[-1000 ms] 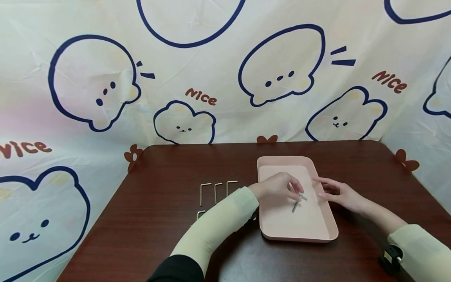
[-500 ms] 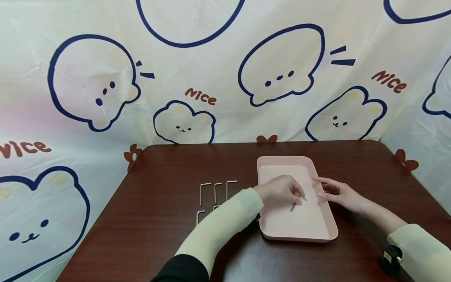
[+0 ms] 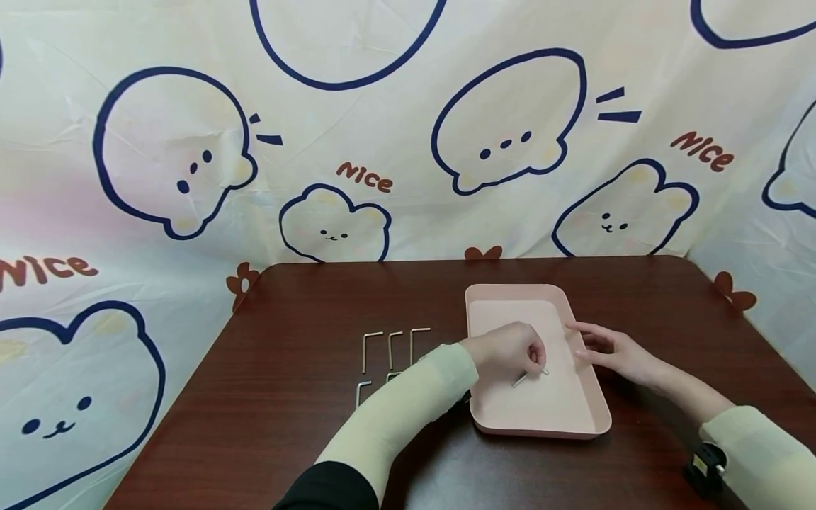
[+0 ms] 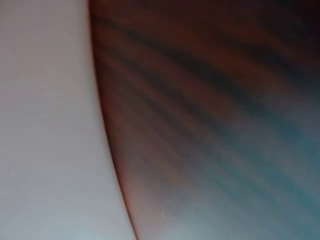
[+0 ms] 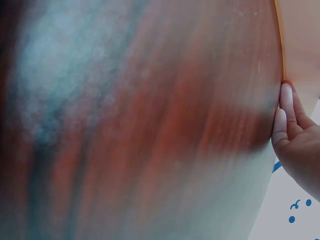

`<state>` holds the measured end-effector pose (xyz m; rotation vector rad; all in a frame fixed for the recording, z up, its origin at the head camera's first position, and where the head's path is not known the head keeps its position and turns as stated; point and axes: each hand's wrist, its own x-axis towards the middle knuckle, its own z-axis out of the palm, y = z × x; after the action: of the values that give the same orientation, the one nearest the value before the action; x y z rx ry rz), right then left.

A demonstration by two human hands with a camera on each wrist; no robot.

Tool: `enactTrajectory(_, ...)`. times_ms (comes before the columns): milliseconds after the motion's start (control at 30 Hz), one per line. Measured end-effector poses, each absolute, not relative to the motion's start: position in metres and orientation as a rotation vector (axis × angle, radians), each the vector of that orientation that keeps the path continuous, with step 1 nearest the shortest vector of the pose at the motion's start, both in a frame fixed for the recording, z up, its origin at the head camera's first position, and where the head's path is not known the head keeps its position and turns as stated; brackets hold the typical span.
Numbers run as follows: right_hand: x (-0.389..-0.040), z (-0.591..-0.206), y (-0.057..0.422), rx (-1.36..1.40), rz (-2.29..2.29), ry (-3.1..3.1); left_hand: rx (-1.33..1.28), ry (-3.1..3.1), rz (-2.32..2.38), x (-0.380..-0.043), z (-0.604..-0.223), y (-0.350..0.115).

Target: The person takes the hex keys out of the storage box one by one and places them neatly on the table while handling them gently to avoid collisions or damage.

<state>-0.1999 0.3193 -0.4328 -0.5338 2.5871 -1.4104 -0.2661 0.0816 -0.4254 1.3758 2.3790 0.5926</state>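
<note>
My left hand [image 3: 510, 348] is over the inside of a pale pink tray [image 3: 561, 418], its fingers curled and pinching a small L-shaped hex key [image 3: 520, 380]. One end of the key sticks out toward the lower left, close over the tray floor; its middle is covered by the fingers. My right hand [image 3: 617, 352] rests its fairly straight fingertips against the tray's right side. The right wrist view has those fingertips [image 5: 286, 95] right at the tray's outer wall. In the left wrist view no hand shows, only a blurred tabletop and a pale surface.
Left of the tray, several L-shaped hex keys lie on the dark wooden table [image 3: 287, 368]. A back row includes a brassy hex key [image 3: 364, 354]; a silvery hex key [image 3: 358, 394] lies nearer, and my left sleeve [image 3: 398, 404] partly covers the front row. A printed curtain hangs behind.
My left hand has closed in on the hex key in the tray, and the key has turned and shifted slightly left and nearer. The right hand stays at the tray's side.
</note>
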Motion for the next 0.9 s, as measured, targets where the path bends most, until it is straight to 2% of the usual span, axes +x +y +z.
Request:
enactTrajectory(333,-0.2,-0.432,0.318,-0.516,-1.378,2.599,1.371,2.386,0.601,-0.266,-0.425,0.079)
enactTrajectory(633,-0.2,-0.432,0.318,-0.511,-1.37,2.6,1.177,2.268,0.881,-0.268,-0.423,0.074)
enactTrajectory(900,-0.2,-0.431,0.318,-0.497,-1.36,2.602,1.125,2.26,0.925,-0.27,-0.424,0.073)
